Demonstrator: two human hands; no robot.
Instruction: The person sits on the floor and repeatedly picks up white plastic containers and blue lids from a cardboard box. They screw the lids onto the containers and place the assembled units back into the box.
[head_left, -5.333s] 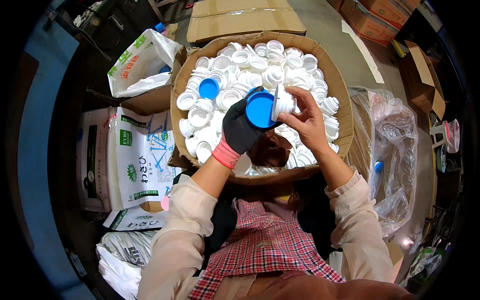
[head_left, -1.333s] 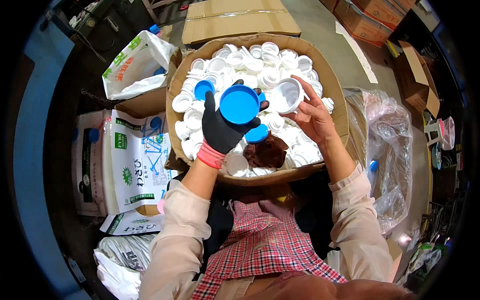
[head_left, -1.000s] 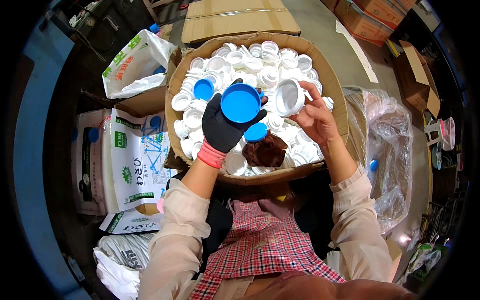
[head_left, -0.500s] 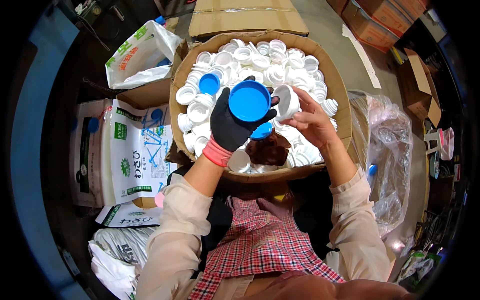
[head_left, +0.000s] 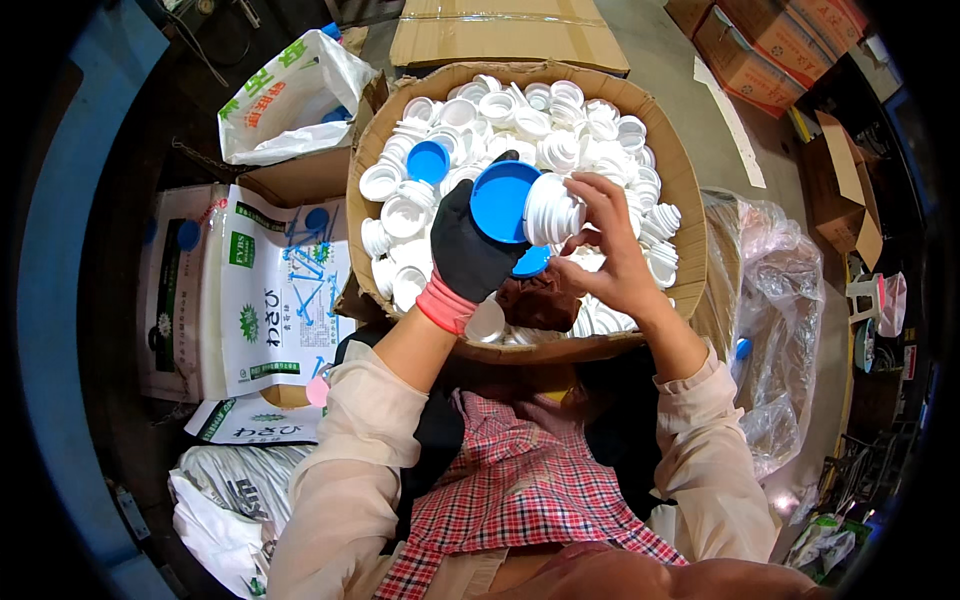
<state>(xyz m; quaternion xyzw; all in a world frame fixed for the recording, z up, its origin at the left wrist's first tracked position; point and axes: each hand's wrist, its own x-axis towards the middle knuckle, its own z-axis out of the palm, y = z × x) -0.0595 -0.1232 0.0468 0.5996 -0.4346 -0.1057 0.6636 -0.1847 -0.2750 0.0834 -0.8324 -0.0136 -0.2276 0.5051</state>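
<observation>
Bare grey floor shows in patches around a cluttered workspace. Closest is a red plaid apron; beyond it, the left hand, black-gloved, lies palm up with its fingers curled around a shallow blue lid, cradling it from below, probably to keep its face uncovered and steady. Bare, the right hand grasps a white ribbed cap from the right, its fingers likely kept to that side to leave the other facing the lid. Cap and lid meet in view; whether they touch I cannot tell. Both are held above a cardboard box, whose raised walls seem to stop the heaped white caps from spilling. Among these sits another blue lid. Farther off lie a flat taped carton and stacked orange-brown boxes.
</observation>
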